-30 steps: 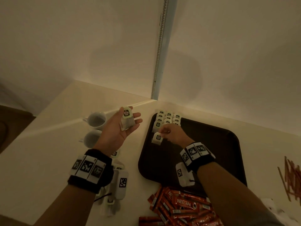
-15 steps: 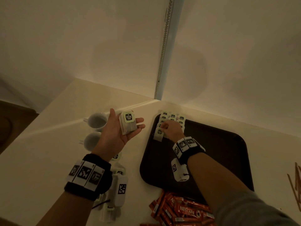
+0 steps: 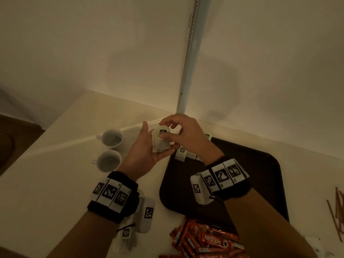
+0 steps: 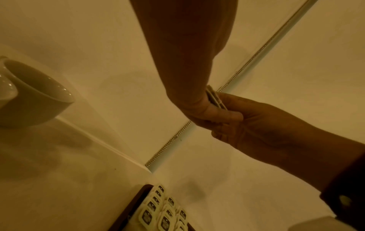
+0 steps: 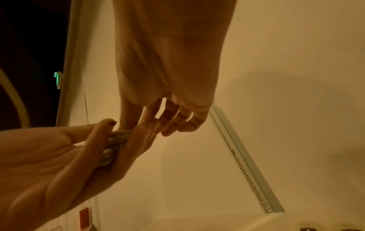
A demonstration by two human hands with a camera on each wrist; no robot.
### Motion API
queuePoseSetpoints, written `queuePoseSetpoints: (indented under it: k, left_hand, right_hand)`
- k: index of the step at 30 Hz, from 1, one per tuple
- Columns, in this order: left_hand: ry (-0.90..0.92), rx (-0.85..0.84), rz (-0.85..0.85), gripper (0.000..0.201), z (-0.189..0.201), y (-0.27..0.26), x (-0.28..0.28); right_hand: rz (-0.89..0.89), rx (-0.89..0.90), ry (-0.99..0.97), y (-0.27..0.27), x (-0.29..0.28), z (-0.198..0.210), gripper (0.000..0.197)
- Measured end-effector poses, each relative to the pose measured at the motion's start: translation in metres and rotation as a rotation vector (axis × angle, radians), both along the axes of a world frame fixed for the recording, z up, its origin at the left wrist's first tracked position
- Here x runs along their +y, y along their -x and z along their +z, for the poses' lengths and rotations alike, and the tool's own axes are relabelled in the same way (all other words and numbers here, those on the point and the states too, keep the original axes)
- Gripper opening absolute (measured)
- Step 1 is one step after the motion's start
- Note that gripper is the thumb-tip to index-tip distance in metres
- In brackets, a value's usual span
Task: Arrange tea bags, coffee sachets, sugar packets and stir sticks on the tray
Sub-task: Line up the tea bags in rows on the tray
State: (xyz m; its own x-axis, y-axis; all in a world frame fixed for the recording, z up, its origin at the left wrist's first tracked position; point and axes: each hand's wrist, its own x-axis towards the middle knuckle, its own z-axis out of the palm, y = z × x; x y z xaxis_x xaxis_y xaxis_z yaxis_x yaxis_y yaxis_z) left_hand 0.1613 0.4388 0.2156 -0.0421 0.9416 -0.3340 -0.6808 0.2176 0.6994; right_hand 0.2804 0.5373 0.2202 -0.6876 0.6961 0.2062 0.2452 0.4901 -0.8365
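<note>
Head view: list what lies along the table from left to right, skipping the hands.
Two white cups → tea bags on the table → dark tray → stir sticks.

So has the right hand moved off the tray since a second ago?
Yes. The right hand has left the tea bag rows on the tray and moved left, past the tray's left edge, to pinch the tea bag stack in the left hand.
</note>
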Motion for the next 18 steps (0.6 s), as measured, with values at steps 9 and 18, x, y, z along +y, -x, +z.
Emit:
queuePoseSetpoints:
  k: [9,18]
  left_hand:
    - [-0.084,0.279,0.074,0.032,-0.002,-0.011,-0.008]
    - [-0.181,0.188,0.163,0.019,0.008,-0.025,0.0]
  right_hand:
    - [-0.043,0.043,0.009,-0.009,-0.004,0.044,0.011]
    - [0.006,-0.019,-0.174,-0.005,-0.013,0.106,0.018]
